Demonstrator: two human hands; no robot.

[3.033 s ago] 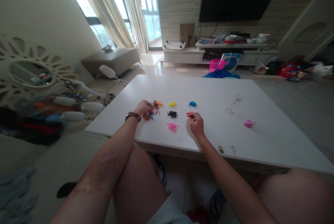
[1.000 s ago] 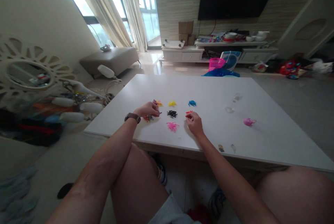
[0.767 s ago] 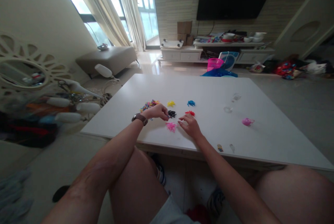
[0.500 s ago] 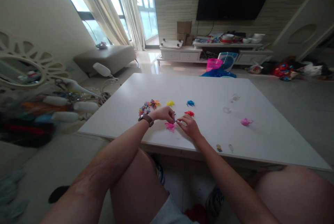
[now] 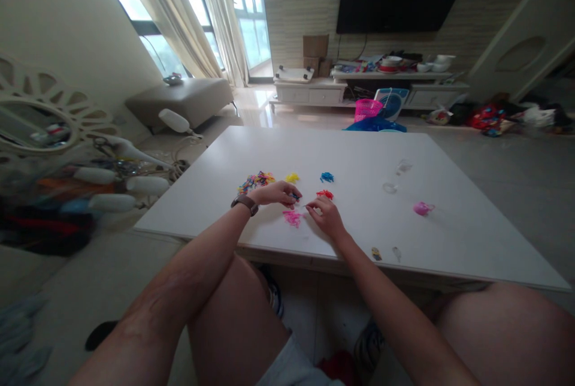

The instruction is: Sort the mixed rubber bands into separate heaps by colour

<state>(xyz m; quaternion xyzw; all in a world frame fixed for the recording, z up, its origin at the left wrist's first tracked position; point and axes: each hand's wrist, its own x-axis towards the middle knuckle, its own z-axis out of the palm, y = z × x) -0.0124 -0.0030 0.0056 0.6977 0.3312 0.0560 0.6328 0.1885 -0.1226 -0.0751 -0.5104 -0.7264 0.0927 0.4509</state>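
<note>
My left hand [image 5: 281, 193], with a brown watch on its wrist, is closed over the white table [image 5: 372, 158]; something small and dark shows at its fingertips. My right hand [image 5: 324, 215] pinches a tiny thin dark item that I cannot make out. A small gap separates the two hands. Just below them lies a pink pile of small pieces [image 5: 292, 218]. Red pieces [image 5: 324, 195] sit beyond my right fingers. Farther back are a yellow pile [image 5: 293, 177] and a blue pile [image 5: 327, 177]. A multicoloured pile [image 5: 257, 181] lies behind my left wrist.
On the table's right side are a pink object [image 5: 422, 208], a clear ring [image 5: 389, 187] and a clear crumpled item [image 5: 403, 166]. Near the front edge lie a small yellow figure [image 5: 376, 253] and a pale clip-like piece [image 5: 396, 253]. White lamp heads stand left of the table.
My left hand has drawn slightly left, away from my right hand, and its fingers have loosened a little. The fingertips of both hands were together before.
</note>
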